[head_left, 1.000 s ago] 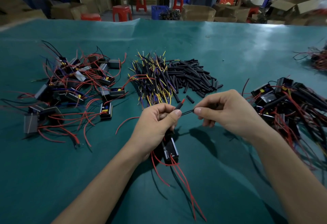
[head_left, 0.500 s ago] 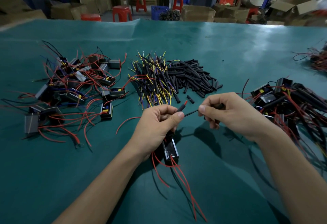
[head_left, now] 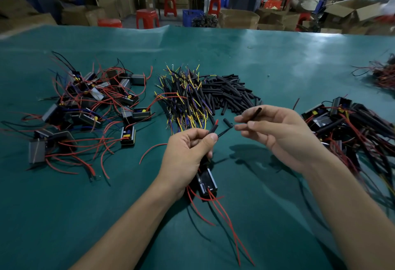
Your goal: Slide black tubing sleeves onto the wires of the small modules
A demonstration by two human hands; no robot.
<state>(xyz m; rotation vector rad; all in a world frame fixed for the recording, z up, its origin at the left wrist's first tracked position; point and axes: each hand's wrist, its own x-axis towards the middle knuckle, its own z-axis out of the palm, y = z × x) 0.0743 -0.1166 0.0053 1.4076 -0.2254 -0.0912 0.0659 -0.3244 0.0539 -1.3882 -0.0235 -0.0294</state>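
Note:
My left hand pinches the wires of a small black module, which hangs below the palm with red wires trailing toward me. One red wire tip wears a black sleeve; a thin black wire sticks out to the right. My right hand holds a loose black tubing sleeve between thumb and fingers, just right of that wire's end and apart from it. A pile of black sleeves lies behind both hands.
Bare modules with red wires are heaped at left. A bundle of yellow, blue and black wires lies at centre. Sleeved modules pile up at right. More wires sit far right. Stools, boxes and people stand beyond the green table.
My right hand has moved right and slightly up, off the thin black wire it was pinching, and now shows a loose sleeve. The left hand stayed in place.

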